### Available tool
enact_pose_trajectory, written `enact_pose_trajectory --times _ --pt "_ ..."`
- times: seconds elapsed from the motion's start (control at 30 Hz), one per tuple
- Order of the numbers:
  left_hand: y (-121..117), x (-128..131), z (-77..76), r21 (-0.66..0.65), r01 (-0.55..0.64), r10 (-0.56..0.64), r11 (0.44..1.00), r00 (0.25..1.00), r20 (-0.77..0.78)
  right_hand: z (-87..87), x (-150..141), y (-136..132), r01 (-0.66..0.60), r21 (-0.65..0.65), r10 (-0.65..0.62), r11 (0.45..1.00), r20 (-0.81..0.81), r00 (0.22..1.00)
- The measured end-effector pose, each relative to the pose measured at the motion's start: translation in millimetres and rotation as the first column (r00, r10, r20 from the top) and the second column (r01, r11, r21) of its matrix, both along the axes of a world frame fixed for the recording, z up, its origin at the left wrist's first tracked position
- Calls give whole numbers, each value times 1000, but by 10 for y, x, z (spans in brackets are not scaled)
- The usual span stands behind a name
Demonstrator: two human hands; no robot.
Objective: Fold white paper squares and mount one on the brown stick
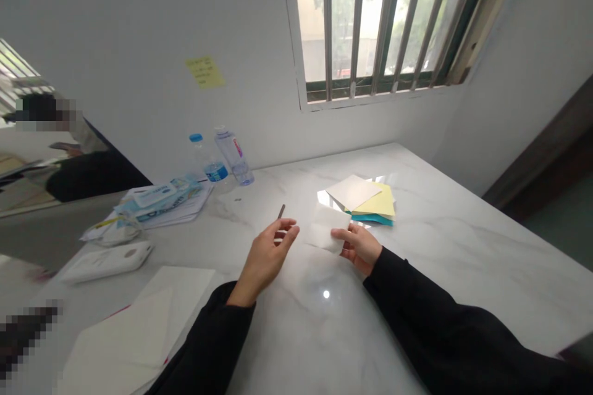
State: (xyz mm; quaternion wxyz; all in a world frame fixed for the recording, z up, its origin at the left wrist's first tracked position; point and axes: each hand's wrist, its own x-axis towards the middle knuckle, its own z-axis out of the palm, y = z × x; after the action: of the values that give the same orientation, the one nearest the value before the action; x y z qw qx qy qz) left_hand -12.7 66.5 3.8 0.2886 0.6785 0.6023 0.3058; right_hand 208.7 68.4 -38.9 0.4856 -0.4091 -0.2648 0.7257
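My right hand [360, 245] pinches a small whitish sheet of paper [327, 228] at its right edge, thumb on top, just above the table. Right behind that sheet lies a loose pile of square papers: a cream sheet [353, 191], a yellow sheet [380, 200] and a blue-green sheet [373, 219]. My left hand [267, 257] is to the left of the held sheet, apart from it, with curled fingers. A thin dark pen-like stick [281, 212] juts up past its knuckles and seems held there; its lower end is hidden.
Two plastic bottles, one blue-capped [209, 163] and one clear [235, 157], stand by the wall. At left are a blue-and-white packet [160, 200] on papers, a white box-like device [109, 262] and large pale sheets [134, 333]. Another person [88, 148] sits far left.
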Motion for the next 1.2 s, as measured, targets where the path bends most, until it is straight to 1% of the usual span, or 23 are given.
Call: enact_pose_trajectory --times 0.07,0.1,0.13,0.2,0.23,0.27,0.33,0.43,0.53,0.7,0.73,0.8,0.9,1.0,1.07,1.1,1.2 --pt "-137 127 -5 -78 80 -68 994 986 151 -4 -14 -42 -82 34 81 996 19 997" --pt "-191 182 -24 -129 120 -82 984 960 267 -10 -18 -64 -136 62 134 989 35 990" --pt "-233 226 -50 -186 161 -71 969 907 415 -18 -18 -84 -192 90 187 977 53 981" --pt "-279 278 -111 -255 193 15 948 769 639 -38 -11 -110 -289 128 278 949 94 956" --pt "-286 285 -138 -270 184 62 945 710 701 -47 -4 -115 -317 130 303 940 115 946" --pt "-285 283 -159 -272 159 94 949 680 727 -54 4 -117 -335 124 317 934 141 938" --pt "-273 260 -185 -263 108 128 959 663 737 -61 17 -111 -354 108 328 929 205 922" --pt "-253 223 -197 -252 57 150 966 670 727 -59 23 -100 -373 106 331 922 285 899" --pt "-245 213 -210 -246 21 167 969 678 716 -52 18 -92 -383 114 330 917 324 886" --pt "-255 226 -207 -249 -13 191 968 684 704 -35 12 -77 -359 133 295 924 352 888" --pt "-261 225 -193 -255 -9 191 967 684 704 -31 13 -73 -359 146 290 922 353 889" --pt "-274 216 -155 -277 41 173 960 692 701 -25 18 -63 -350 177 273 920 354 895" --pt "-288 199 -110 -301 136 106 944 737 667 -25 37 -43 -306 199 223 931 353 909" --pt "-303 205 -113 -283 132 73 950 788 612 -34 52 -26 -292 205 203 934 366 908" --pt "-322 216 -120 -269 128 56 954 810 583 -42 50 -20 -310 248 213 918 351 912" --pt "-330 213 -116 -270 146 37 952 819 573 -46 46 -19 -314 285 215 906 328 920" --pt "-300 126 -52 -302 276 -74 913 838 541 -61 29 -12 -263 370 179 891 245 953"
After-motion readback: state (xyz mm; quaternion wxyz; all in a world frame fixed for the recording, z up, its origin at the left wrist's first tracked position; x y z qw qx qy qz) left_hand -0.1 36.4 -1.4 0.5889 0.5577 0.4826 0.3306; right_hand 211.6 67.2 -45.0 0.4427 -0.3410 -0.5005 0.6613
